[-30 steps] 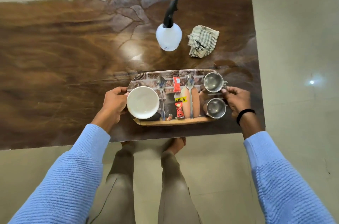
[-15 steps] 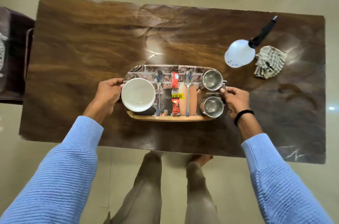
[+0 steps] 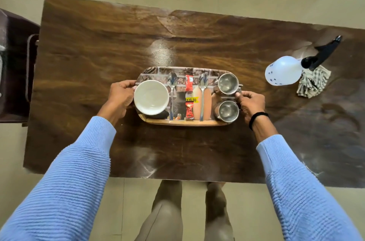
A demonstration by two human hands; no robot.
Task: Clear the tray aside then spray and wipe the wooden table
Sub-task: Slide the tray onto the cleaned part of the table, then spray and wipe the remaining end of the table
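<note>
A printed oblong tray (image 3: 183, 122) is over the middle of the wooden table (image 3: 94, 47). It carries a white bowl (image 3: 151, 97), two spoons, red sachets and two steel cups (image 3: 227, 83). My left hand (image 3: 120, 96) grips the tray's left end beside the bowl. My right hand (image 3: 251, 103) grips its right end next to the cups. A white spray bottle (image 3: 284, 70) with a black trigger stands at the table's right, touching a checked cloth (image 3: 313, 85).
A dark chair or side piece (image 3: 13, 67) stands off the table's left edge. Beige floor surrounds the table, and my legs are at its near edge. Dark wet-looking marks (image 3: 339, 114) lie on the table's right part.
The tray, held in both hands, has shifted leftward along the table, away from the spray bottle and cloth. My view has moved with it.
</note>
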